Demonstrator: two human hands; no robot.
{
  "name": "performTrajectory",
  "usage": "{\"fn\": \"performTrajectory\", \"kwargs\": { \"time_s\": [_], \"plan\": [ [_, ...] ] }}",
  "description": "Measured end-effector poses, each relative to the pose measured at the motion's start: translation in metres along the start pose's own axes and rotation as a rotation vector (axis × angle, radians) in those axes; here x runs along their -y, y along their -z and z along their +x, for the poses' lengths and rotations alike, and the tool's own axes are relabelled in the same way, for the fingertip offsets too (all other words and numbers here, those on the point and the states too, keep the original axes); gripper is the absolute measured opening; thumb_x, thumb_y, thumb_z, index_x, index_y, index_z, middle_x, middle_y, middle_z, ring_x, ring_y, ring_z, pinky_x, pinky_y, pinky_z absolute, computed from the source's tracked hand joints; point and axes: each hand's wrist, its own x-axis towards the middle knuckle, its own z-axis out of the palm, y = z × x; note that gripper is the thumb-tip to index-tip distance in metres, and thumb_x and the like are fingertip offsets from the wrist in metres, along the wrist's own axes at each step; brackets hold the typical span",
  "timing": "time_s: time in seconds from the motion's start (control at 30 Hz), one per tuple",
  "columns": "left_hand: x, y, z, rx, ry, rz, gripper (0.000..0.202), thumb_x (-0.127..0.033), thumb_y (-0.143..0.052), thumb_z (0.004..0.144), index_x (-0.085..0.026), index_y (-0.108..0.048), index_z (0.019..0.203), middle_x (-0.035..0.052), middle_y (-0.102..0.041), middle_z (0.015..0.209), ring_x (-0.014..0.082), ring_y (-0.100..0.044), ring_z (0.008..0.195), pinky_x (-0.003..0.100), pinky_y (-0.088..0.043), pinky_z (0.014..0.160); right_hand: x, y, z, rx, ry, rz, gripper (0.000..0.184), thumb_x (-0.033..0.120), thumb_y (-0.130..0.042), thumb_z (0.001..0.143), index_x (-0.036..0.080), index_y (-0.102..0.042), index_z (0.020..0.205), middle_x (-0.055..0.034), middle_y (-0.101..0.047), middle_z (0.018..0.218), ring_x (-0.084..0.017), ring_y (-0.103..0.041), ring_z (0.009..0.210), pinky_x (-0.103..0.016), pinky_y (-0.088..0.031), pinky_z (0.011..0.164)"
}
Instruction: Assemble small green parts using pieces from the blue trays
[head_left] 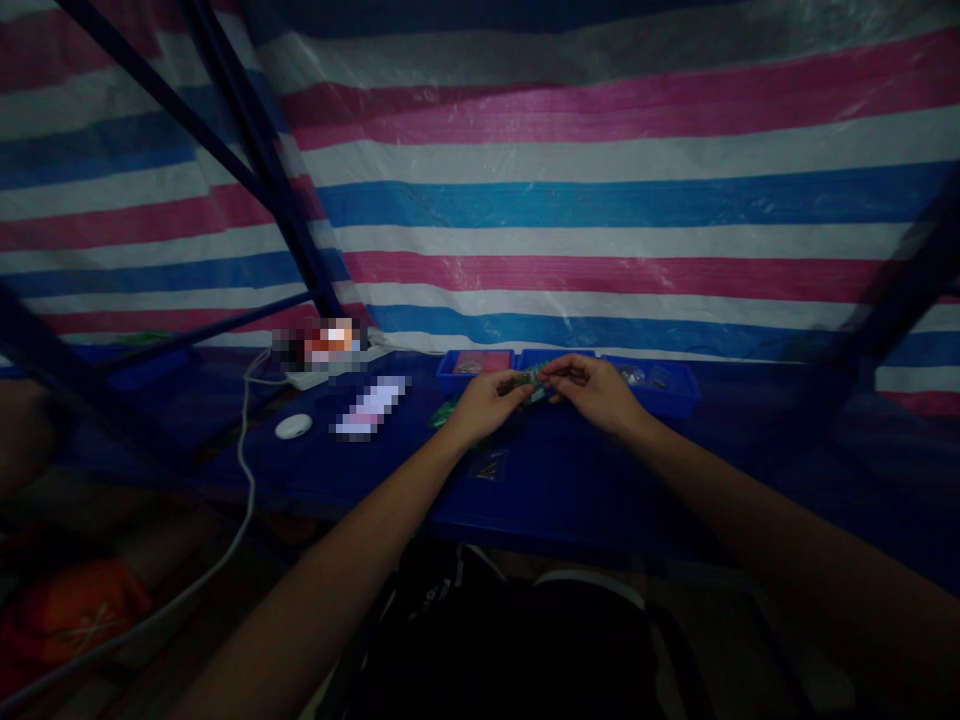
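Observation:
Both my hands meet over the far part of a dark blue table [585,480]. My left hand [487,403] and my right hand [592,390] pinch the two ends of a small greenish part [534,382] between their fingertips. The light is dim and I cannot make out what the part is. Just behind the hands stand shallow blue trays [675,392] with small items inside. A small clear packet [489,465] lies on the table below my left wrist.
A white round object [293,426] and a white cable [244,450] lie at the left of the table. A striped pink, white and blue tarp [600,200] hangs behind. Dark blue frame poles [255,150] cross at the left. An orange bag [75,610] sits low on the left.

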Motion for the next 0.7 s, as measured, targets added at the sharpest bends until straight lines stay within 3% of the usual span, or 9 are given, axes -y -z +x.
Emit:
{"fn": "performTrajectory", "kwargs": {
  "time_s": [0.1, 0.2, 0.4, 0.47, 0.63, 0.7],
  "plan": [
    [-0.001, -0.0001, 0.0002, -0.015, -0.007, -0.013, 0.028, -0.038, -0.068, 0.091, -0.016, -0.072, 0.107, 0.0078, -0.074, 0.092, 0.0168, -0.066, 0.077, 0.03, -0.052, 0.068, -0.0006, 0.0004, 0.0002, -0.039, -0.012, -0.035, 0.028, 0.031, -0.076, 0.08, 0.021, -0.07, 0.105, -0.0078, -0.074, 0.105, -0.02, -0.07, 0.086, -0.035, -0.062, 0.069],
    [-0.0039, -0.0008, -0.0009, -0.045, -0.024, -0.07, 0.032, -0.037, -0.073, 0.088, -0.017, -0.067, 0.113, 0.0063, -0.073, 0.093, 0.0162, -0.067, 0.078, 0.029, -0.052, 0.07, -0.0009, -0.0003, -0.0007, 0.008, -0.077, 0.064, 0.039, 0.032, -0.081, 0.076, 0.021, -0.067, 0.111, -0.0071, -0.073, 0.101, -0.02, -0.07, 0.085, -0.033, -0.061, 0.067],
    [-0.0023, -0.001, 0.0018, -0.1, -0.032, -0.109, 0.034, -0.027, -0.071, 0.087, -0.018, -0.06, 0.118, 0.0021, -0.071, 0.083, 0.0144, -0.066, 0.072, 0.028, -0.051, 0.07, -0.0044, -0.002, 0.0002, 0.004, -0.105, 0.128, 0.039, 0.028, -0.082, 0.072, 0.021, -0.068, 0.108, -0.0041, -0.074, 0.092, -0.018, -0.069, 0.078, -0.031, -0.06, 0.065],
    [-0.0016, 0.0, 0.0032, -0.119, -0.041, -0.101, 0.031, -0.023, -0.07, 0.086, -0.018, -0.061, 0.114, 0.0041, -0.072, 0.09, 0.0159, -0.068, 0.078, 0.029, -0.053, 0.073, -0.0042, -0.0006, 0.0005, -0.009, -0.07, 0.089, 0.034, 0.026, -0.079, 0.073, 0.021, -0.07, 0.105, -0.0049, -0.075, 0.094, -0.019, -0.07, 0.08, -0.033, -0.06, 0.069],
    [-0.0016, 0.0056, 0.0041, -0.11, -0.108, -0.013, 0.009, -0.022, -0.068, 0.087, -0.02, -0.072, 0.095, 0.0079, -0.074, 0.112, 0.0202, -0.068, 0.103, 0.04, -0.051, 0.099, 0.0006, 0.0053, -0.0011, -0.036, 0.078, -0.183, 0.013, 0.022, -0.068, 0.082, 0.024, -0.077, 0.092, -0.0038, -0.076, 0.097, -0.021, -0.07, 0.091, -0.042, -0.056, 0.092],
    [0.0, 0.008, 0.0039, -0.111, -0.097, 0.02, 0.011, -0.022, -0.067, 0.088, -0.02, -0.074, 0.095, 0.007, -0.075, 0.107, 0.0195, -0.069, 0.097, 0.04, -0.051, 0.096, 0.0013, 0.0068, -0.0016, -0.071, 0.15, -0.26, 0.014, 0.02, -0.066, 0.084, 0.026, -0.078, 0.089, -0.004, -0.074, 0.109, -0.023, -0.068, 0.106, -0.044, -0.051, 0.101]
  ]
}}
